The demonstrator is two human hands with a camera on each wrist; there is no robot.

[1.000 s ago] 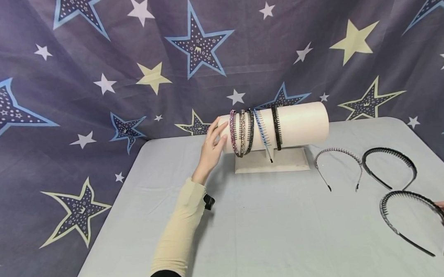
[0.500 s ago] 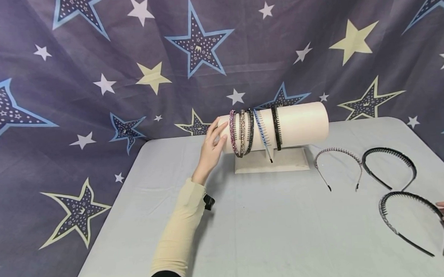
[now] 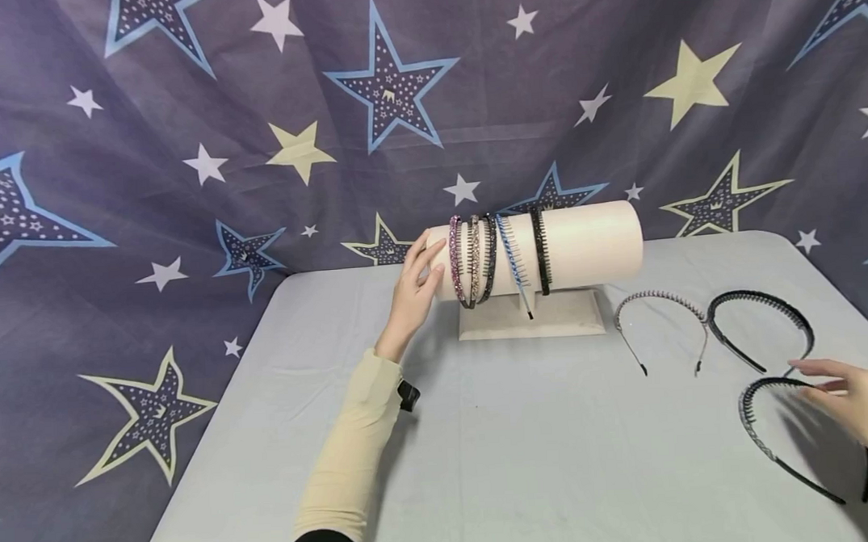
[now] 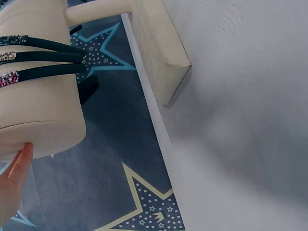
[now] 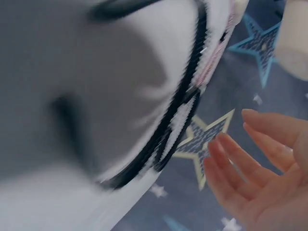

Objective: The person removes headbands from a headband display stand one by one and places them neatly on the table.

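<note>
My left hand [image 3: 410,298] rests against the left end of a cream padded roll [image 3: 593,244], fingers extended along its end; in the left wrist view, fingertips [image 4: 25,156] touch that end face. Around the roll sit several toothed headbands, among them a pink glittery headband [image 3: 456,262], a blue headband [image 3: 510,251] and a black headband [image 3: 541,250]. My right hand [image 3: 858,406] hovers over a black headband with a silvery side [image 3: 810,483] lying at the table's right, hiding part of it. In the right wrist view its fingers [image 5: 240,166] are loosely spread and hold nothing.
The roll stands on a cream base [image 3: 531,325]. Right of it, a thin pinkish headband [image 3: 653,293] and another black headband [image 3: 758,293] lie on the pale-clothed table [image 3: 543,444]. A star-patterned curtain [image 3: 485,99] hangs behind.
My right hand has let go of the nearest black headband's right side and moved left and up above it. That headband has shifted slightly left. My left hand has stayed put.
</note>
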